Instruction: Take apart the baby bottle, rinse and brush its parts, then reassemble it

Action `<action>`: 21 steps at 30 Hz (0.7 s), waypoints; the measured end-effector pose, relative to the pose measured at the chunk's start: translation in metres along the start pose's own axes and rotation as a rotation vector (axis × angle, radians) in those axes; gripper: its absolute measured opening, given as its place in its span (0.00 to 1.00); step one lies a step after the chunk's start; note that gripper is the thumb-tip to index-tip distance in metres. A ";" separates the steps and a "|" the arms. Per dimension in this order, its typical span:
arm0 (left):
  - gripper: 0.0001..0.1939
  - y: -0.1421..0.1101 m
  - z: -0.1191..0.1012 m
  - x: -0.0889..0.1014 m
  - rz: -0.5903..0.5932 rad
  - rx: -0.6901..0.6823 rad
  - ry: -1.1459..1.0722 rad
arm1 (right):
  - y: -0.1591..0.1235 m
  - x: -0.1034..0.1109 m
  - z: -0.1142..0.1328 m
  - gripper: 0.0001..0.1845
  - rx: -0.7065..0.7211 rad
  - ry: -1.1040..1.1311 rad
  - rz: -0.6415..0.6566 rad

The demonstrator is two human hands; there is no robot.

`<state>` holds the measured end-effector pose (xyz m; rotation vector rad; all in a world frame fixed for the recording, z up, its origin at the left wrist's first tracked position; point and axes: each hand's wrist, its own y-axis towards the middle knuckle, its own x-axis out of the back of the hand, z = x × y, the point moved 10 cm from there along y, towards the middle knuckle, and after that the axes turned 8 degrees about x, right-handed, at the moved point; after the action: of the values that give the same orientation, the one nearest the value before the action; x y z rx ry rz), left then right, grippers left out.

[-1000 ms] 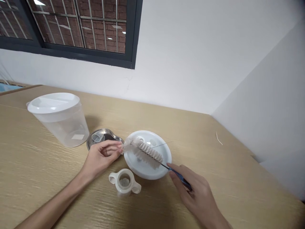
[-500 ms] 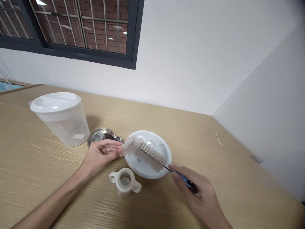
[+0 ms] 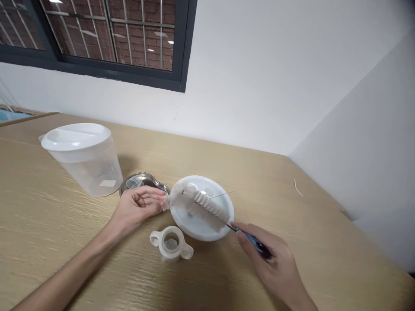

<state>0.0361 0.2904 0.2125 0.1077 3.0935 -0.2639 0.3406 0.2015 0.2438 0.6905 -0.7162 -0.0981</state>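
Note:
My right hand [image 3: 269, 255] is closed around the blue handle of a bottle brush [image 3: 210, 205]. Its white bristles lie over a white oval dish [image 3: 223, 229], pointing left. My left hand [image 3: 139, 205] pinches a small translucent piece [image 3: 167, 201] between thumb and fingers, beside the brush tip; whether the two touch, I cannot tell. Small pale round items [image 3: 193, 187] and a thin wire [image 3: 222, 195] show at the dish's back. Below the dish, a small bottle with two handles [image 3: 171, 244] stands with its opening upward.
A lidded clear plastic pitcher [image 3: 87, 168] stands on the left. Behind my left hand, a steel kidney tray [image 3: 147, 177] holds a clear cup-like piece [image 3: 133, 183]. A thin pale strip [image 3: 297, 189] lies on the right of the wooden table, near the wall.
The brush has shifted slightly to the right in my right hand, with its bristles still above the dish. My left hand keeps its pinch in nearly the same spot.

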 end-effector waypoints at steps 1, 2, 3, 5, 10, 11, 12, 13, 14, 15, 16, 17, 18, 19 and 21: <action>0.17 0.000 0.000 0.000 0.002 -0.007 0.000 | 0.001 -0.003 0.002 0.12 0.027 0.004 0.027; 0.18 0.000 0.000 0.000 0.005 -0.014 0.001 | 0.002 -0.005 0.004 0.12 0.052 0.000 0.046; 0.18 0.001 0.000 0.000 0.007 -0.018 0.002 | 0.003 -0.005 0.004 0.12 0.069 -0.013 0.052; 0.17 0.001 0.001 0.000 0.007 -0.017 0.006 | 0.006 -0.001 0.003 0.12 0.076 -0.049 0.030; 0.18 0.002 0.004 -0.001 0.011 -0.003 -0.003 | 0.007 0.006 -0.001 0.11 0.024 -0.042 -0.002; 0.18 0.002 0.004 -0.001 0.017 0.001 -0.007 | 0.006 0.005 -0.001 0.11 0.022 -0.022 0.016; 0.18 0.002 0.004 -0.001 0.024 0.004 -0.012 | 0.006 0.002 0.000 0.11 0.025 -0.002 0.041; 0.17 0.002 0.004 -0.002 0.032 0.007 -0.015 | 0.005 -0.001 0.001 0.12 0.031 0.016 0.068; 0.18 0.002 0.004 -0.003 0.039 0.008 -0.019 | 0.005 -0.003 0.002 0.12 0.033 0.027 0.089; 0.18 0.002 0.004 -0.003 0.043 0.008 -0.023 | 0.005 -0.005 0.001 0.12 0.030 0.033 0.097; 0.18 0.001 0.003 -0.004 0.046 0.007 -0.028 | 0.005 -0.004 0.000 0.12 0.022 0.032 0.091; 0.19 0.001 0.003 -0.004 0.049 0.007 -0.032 | 0.006 -0.003 -0.001 0.12 0.012 0.025 0.074; 0.19 0.001 0.003 -0.005 0.057 0.009 -0.036 | 0.006 -0.001 -0.003 0.12 0.000 0.012 0.054; 0.20 0.000 0.003 -0.006 0.074 0.014 -0.041 | 0.006 0.001 -0.005 0.12 -0.011 -0.003 0.037; 0.22 0.000 0.006 -0.011 0.131 0.028 -0.059 | 0.005 0.004 -0.010 0.12 -0.026 -0.034 0.008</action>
<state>0.0472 0.2885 0.2075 0.2964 3.0087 -0.2998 0.3493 0.2090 0.2438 0.6620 -0.7492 -0.1120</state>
